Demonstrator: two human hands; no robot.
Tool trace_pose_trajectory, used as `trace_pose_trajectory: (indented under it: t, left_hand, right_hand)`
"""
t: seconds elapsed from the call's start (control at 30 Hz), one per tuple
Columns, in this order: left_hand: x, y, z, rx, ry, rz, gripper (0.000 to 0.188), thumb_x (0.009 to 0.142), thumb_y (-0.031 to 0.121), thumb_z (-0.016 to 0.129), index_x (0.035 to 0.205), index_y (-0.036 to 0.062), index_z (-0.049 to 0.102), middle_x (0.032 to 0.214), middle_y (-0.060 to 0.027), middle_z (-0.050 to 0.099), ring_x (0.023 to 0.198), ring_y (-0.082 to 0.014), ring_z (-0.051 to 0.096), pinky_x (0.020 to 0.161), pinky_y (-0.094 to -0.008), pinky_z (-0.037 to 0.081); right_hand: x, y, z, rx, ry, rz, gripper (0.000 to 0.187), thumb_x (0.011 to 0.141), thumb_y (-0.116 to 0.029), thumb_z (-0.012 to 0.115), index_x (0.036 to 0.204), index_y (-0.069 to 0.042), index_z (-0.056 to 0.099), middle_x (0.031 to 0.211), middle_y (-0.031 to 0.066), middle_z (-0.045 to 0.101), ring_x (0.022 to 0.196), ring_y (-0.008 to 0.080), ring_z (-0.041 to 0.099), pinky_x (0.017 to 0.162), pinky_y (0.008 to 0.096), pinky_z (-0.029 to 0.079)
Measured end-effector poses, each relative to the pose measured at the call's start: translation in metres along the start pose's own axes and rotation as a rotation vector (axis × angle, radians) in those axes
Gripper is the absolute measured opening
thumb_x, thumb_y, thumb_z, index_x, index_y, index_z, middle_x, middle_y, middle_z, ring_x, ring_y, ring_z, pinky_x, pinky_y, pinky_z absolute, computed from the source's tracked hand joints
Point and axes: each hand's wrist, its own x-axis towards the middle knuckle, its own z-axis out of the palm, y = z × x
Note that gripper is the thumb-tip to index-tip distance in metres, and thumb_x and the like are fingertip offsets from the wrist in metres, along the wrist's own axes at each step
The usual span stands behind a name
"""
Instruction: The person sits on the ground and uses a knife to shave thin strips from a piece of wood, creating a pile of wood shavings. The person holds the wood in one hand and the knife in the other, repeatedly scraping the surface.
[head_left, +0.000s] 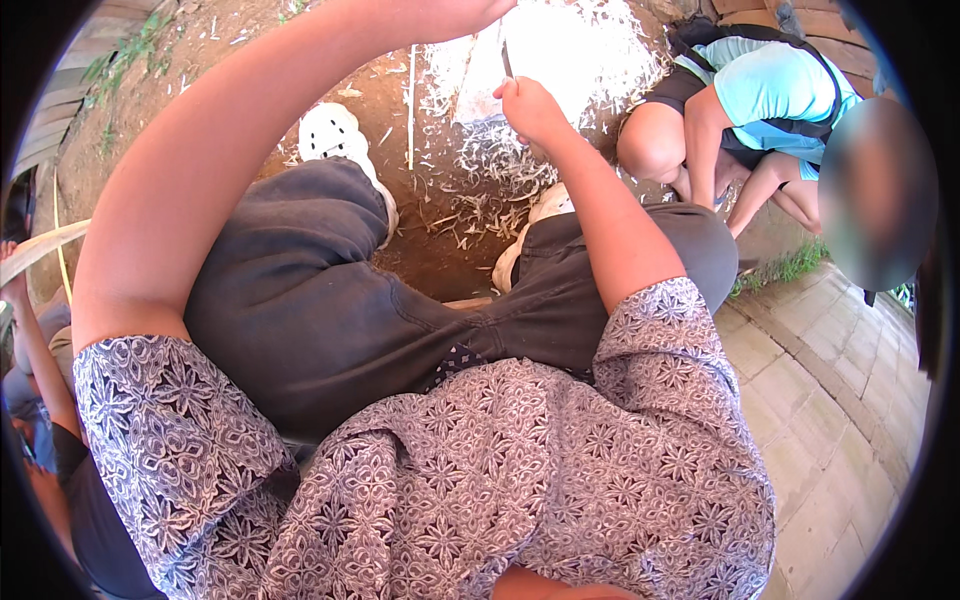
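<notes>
My right hand (535, 110) is closed round a knife near the top centre. The knife's narrow dark blade (507, 62) points up and away from me, above a glaring white patch of ground. My left arm reaches across to the top edge, where my left hand (465, 12) is partly cut off; its fingers and anything in them cannot be made out. Beneath and around the hands lie many pale curled shavings (500, 150), washed out by sunlight in the middle. Left of them, a thin pale strip (411, 110) lies on the soil.
My white clogs (330, 132) stand on brown earth. At right crouches a person in a light blue shirt (770, 85), beside grey paving (800, 400) and grass (785, 270). Another person's arm (45, 370) shows at the left edge, near a long pale strip (45, 243).
</notes>
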Motion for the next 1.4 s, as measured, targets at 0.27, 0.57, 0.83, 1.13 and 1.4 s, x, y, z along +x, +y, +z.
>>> trace_pose_trajectory:
  t: [0.27,0.57,0.83,1.13,1.4]
  left_hand:
    - [-0.012,-0.021,0.004,-0.091,0.058,-0.095,0.035,0.096,0.024,0.050,0.080,-0.0018,0.068,0.080,-0.0285,0.070,0.075,-0.0468,0.069,0.069,-0.0560,0.055]
    - [-0.012,-0.012,-0.002,-0.007,-0.056,0.029,0.034,0.091,0.027,0.053,0.082,0.0010,0.072,0.080,-0.0245,0.071,0.074,-0.0433,0.070,0.068,-0.0532,0.055]
    - [-0.017,-0.011,0.011,-0.104,0.057,0.077,0.028,0.090,0.024,0.056,0.075,0.0060,0.071,0.077,-0.0198,0.072,0.069,-0.0380,0.071,0.061,-0.0516,0.054]
    - [-0.014,-0.014,0.014,-0.039,0.153,0.116,0.026,0.087,0.021,0.059,0.073,0.0039,0.071,0.072,-0.0204,0.070,0.064,-0.0368,0.071,0.056,-0.0488,0.056]
    - [-0.009,-0.012,0.010,-0.033,0.051,0.101,0.025,0.086,0.019,0.057,0.074,0.0023,0.072,0.074,-0.0210,0.072,0.067,-0.0363,0.072,0.057,-0.0488,0.056]
  right_hand:
    - [0.005,0.042,0.007,0.187,-0.163,0.246,0.030,0.102,-0.027,0.052,0.102,0.002,0.062,0.068,0.0080,0.056,0.052,0.0183,0.055,0.048,0.0387,0.046]
    - [0.019,-0.010,0.002,0.362,0.305,-0.104,0.043,0.091,-0.023,0.073,0.125,0.001,0.062,0.065,0.0003,0.056,0.048,0.0099,0.049,0.043,0.0287,0.042]
    - [0.047,-0.001,0.031,0.066,0.563,-0.056,0.032,0.082,-0.029,0.081,0.098,-0.003,0.069,0.081,0.0115,0.071,0.073,0.0226,0.068,0.074,0.0377,0.054]
    - [0.045,0.004,0.035,0.094,0.619,-0.193,0.019,0.088,-0.022,0.072,0.093,-0.004,0.070,0.078,0.0131,0.072,0.071,0.0250,0.069,0.072,0.0390,0.054]
    - [0.054,0.011,0.037,0.196,0.642,-0.221,0.017,0.086,-0.020,0.069,0.087,-0.004,0.069,0.073,0.0123,0.071,0.066,0.0238,0.066,0.069,0.0381,0.053]
